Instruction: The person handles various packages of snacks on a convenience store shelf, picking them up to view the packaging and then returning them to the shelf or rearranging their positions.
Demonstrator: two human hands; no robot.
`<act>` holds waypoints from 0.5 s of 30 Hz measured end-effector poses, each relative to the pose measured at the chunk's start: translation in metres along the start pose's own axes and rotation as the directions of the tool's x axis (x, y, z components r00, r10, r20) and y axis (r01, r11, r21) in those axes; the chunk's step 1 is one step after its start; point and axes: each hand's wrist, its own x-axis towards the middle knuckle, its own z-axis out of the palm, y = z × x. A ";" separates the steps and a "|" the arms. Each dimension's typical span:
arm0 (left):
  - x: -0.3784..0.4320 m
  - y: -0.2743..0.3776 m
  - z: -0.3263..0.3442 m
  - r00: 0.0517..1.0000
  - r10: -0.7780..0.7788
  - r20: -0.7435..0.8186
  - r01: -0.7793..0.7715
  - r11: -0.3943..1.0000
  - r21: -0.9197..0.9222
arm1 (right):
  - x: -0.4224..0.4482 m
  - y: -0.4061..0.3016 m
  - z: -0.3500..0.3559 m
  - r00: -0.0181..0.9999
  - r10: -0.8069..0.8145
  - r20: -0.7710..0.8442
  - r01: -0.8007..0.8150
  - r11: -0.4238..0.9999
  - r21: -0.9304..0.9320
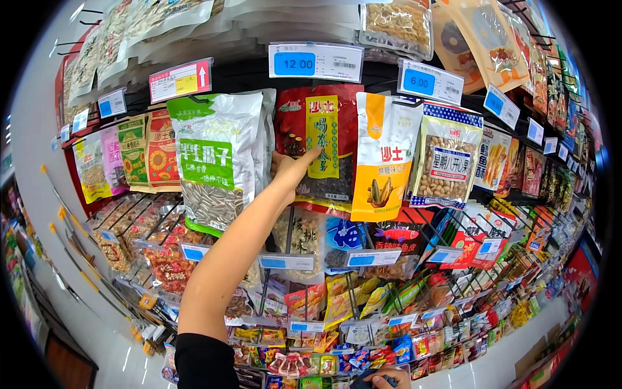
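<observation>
My left hand (292,171) pinches the left edge of a dark red bag of seeds (316,141), thumb on its front and fingers partly hidden behind it. The bag hangs upright on the rack. Touching distance to its left hangs a green and white bag of sunflower seeds (218,160); to its right is a white and orange seed bag (386,155), then a blue-edged bag of pistachios (444,155). At the bottom edge, my right hand (388,378) shows only in part, fingers bent beside a dark item (364,380); its hold is unclear.
Price tags (316,62) stick out above the bags. Below, black hooks carry more snack packets (393,243) in several rows. White bags (165,14) hang overhead. Poles with yellow parts (80,223) stand left, by a pale floor (131,364).
</observation>
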 end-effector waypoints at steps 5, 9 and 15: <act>0.005 -0.007 -0.002 1.000 -0.007 0.016 0.008 0.999 -0.038 | 0.007 -0.013 0.013 1.000 -0.001 -0.003 0.001 1.000 -0.023; 0.004 -0.007 0.000 1.000 -0.006 0.005 0.006 1.000 -0.021 | 0.010 -0.017 0.019 0.999 0.033 0.009 -0.033 0.999 -0.021; 0.006 -0.008 0.000 0.999 -0.008 -0.032 0.008 1.000 -0.007 | 0.013 -0.022 0.024 1.000 0.004 0.021 -0.003 0.999 -0.054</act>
